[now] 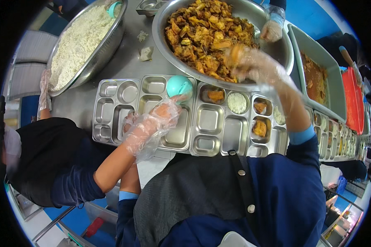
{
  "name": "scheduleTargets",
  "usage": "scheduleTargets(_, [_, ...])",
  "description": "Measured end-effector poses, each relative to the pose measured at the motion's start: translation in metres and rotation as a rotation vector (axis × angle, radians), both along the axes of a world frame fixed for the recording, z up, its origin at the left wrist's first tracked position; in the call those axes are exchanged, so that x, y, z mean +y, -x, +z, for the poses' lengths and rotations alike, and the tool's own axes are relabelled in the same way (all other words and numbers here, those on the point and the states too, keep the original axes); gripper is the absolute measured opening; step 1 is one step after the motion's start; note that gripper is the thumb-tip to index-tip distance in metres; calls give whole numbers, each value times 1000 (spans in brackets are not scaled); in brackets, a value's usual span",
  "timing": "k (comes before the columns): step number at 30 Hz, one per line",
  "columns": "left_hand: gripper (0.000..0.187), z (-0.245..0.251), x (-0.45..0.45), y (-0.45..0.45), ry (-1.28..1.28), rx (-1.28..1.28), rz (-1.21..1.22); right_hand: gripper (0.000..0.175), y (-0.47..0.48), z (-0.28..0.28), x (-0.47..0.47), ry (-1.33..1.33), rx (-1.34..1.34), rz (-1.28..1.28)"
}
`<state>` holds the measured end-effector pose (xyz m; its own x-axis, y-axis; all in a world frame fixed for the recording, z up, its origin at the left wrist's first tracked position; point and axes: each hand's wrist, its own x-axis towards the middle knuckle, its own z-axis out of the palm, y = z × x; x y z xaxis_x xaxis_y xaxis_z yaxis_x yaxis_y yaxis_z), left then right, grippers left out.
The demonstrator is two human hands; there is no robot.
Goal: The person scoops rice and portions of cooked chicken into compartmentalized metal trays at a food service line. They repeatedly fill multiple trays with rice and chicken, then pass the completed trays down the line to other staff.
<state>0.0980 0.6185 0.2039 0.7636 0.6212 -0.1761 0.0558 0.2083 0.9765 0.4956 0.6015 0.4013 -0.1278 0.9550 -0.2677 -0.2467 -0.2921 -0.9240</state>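
My right hand [253, 64], in a clear plastic glove and blurred, is over the near right side of a large steel bowl [160, 40] of browned chicken pieces [204, 34]. An orange-brown patch shows at its fingers; whether it grips a piece is unclear. My left hand [129, 121], also gloved, is at a steel compartment tray [103, 139], mostly hidden behind a co-worker's forearm. That co-worker's gloved hand [160, 115] holds a teal scoop [179, 86] over the upper compartments of the neighbouring tray. Trays to the right hold white rice [236, 102] and orange-brown food pieces [215, 95].
A perforated steel basin [95, 66] of rice stands at the upper left, a co-worker's hand [45, 89] at its rim. Another gloved hand [271, 31] is inside the chicken bowl's far right side. Beyond are a grey-green tub [335, 77] with sauce and a red basket [352, 102].
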Motion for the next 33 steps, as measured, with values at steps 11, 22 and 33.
scheduleTargets(11, [74,48,31,3,35,3,-111,56,92,-140,-57,-155,-1003,693])
scheduleTargets(22, [40,-43,-31,116,-779,796,654,43,-48,-19,-6,-437,-627,152])
scheduleTargets(33, [42,-9,-36,94,-635,897,677,71,-149,-111,127,-428,-1678,745])
